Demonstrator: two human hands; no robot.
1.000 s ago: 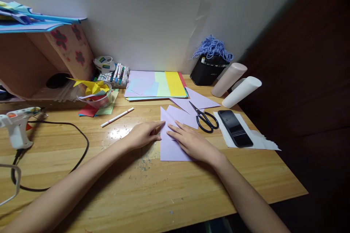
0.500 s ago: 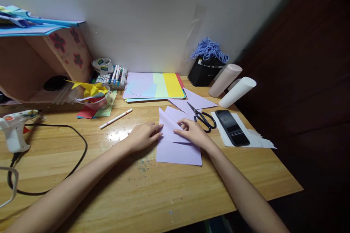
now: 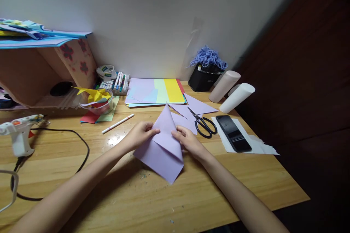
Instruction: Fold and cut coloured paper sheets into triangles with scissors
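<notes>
A lilac sheet of paper (image 3: 161, 156), partly folded over, is held at a tilt just above the wooden table. My left hand (image 3: 142, 133) pinches its left edge, thumb on top and fingers underneath. On the opposite edge my right hand (image 3: 187, 140) grips the paper the same way, its thumb on the folded flap. The flap comes to a point at the top, and its loose edge crosses the lower part of the sheet. Black-handled scissors (image 3: 205, 125) lie to the right of my right hand, partly over other lilac paper pieces (image 3: 198, 103).
Coloured sheets (image 3: 142, 89) are stacked at the back. A phone (image 3: 233, 133) rests on white paper at right, near two white cylinders (image 3: 237, 97). On the left are a marker (image 3: 117, 123), a glue gun (image 3: 22, 134) with its cord, and a tub (image 3: 97, 107) of paper scraps.
The folded lilac sheet has been turned clockwise and lifted from lying flat, its lower corner now pointing towards me. Both hands now grip its opposite edges. The view has shifted slightly.
</notes>
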